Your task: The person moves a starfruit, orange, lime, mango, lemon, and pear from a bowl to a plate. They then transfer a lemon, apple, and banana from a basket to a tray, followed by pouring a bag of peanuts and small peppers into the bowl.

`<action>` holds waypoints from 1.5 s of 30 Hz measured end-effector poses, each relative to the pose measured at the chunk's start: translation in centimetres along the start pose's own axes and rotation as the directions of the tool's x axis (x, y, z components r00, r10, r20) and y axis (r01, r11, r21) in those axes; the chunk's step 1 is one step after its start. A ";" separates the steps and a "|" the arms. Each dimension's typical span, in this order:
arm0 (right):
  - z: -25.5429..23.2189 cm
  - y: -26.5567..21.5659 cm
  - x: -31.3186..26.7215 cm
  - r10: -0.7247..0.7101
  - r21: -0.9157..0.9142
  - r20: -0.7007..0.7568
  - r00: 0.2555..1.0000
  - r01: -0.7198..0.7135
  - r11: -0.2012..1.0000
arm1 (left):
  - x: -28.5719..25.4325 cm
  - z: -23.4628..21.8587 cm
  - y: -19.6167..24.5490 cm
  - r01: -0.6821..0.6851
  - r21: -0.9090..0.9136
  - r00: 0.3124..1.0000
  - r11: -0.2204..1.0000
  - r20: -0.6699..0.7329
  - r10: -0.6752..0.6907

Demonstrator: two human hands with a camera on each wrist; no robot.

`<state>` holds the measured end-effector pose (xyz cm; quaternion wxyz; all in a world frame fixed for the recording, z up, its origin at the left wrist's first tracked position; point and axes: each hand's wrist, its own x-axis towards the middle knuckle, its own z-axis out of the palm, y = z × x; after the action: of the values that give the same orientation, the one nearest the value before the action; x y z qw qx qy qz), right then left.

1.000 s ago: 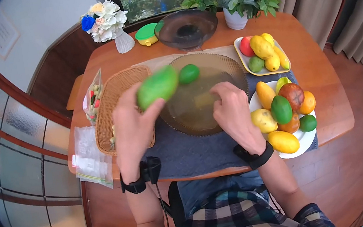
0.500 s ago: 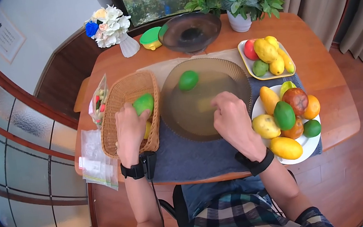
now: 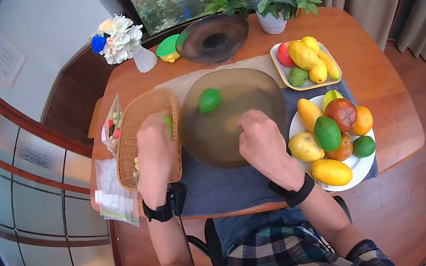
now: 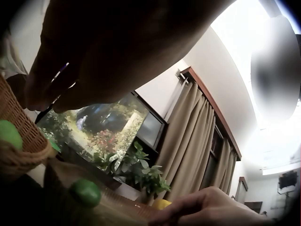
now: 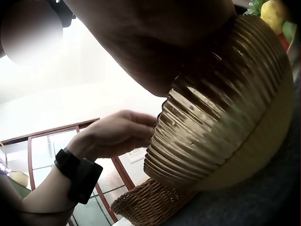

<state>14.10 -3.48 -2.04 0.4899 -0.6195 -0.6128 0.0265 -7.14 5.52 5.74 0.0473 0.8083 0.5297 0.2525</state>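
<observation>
Over the wicker basket (image 3: 125, 140) the blurred left hand (image 3: 155, 152) is held palm down. Beside its fingers, a green mango (image 3: 168, 126) lies inside the basket; in the left wrist view that mango (image 4: 9, 134) is apart from the left hand (image 4: 108, 52), whose fingers hang down with nothing visible in them. A smaller green fruit (image 3: 209, 100) lies in the ribbed glass bowl (image 3: 202, 134), towards its back left. The right hand (image 3: 268, 149) hovers over the bowl's right front part, fingers loosely curled, holding nothing visible.
A white plate (image 3: 361, 170) of mixed fruit stands right of the bowl, a smaller fruit tray (image 3: 300, 85) behind it. Further back are a dark glass dish (image 3: 213, 39), green-lidded container (image 3: 168, 49), flower vase (image 3: 145, 59) and potted plant (image 3: 273, 22). Plastic bags (image 3: 116, 188) lie at the left.
The left hand carried the green mango from above the bowl's left edge into the basket and has let go of it. The right hand has stayed over the bowl; the head view has shifted slightly.
</observation>
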 end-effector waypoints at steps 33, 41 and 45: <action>-0.4 -0.1 0.1 0.001 -0.194 0.259 0.966 0.051 0.980 | -2.0 6.2 3.9 -0.255 -0.260 0.823 0.931 0.447 0.350; -0.6 -0.8 0.9 0.171 -0.306 0.475 0.863 -0.019 0.952 | -2.0 7.5 3.8 -0.195 -0.289 0.830 0.937 0.460 0.315; -0.6 -0.9 1.1 0.211 -0.312 0.493 0.844 -0.055 0.949 | -2.1 7.1 3.6 -0.294 -0.242 0.815 0.925 0.442 0.375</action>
<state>14.10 -3.19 -0.49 0.2084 -0.6947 -0.6744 0.1385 -1.54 3.51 0.03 0.1975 0.9194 0.3279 0.0907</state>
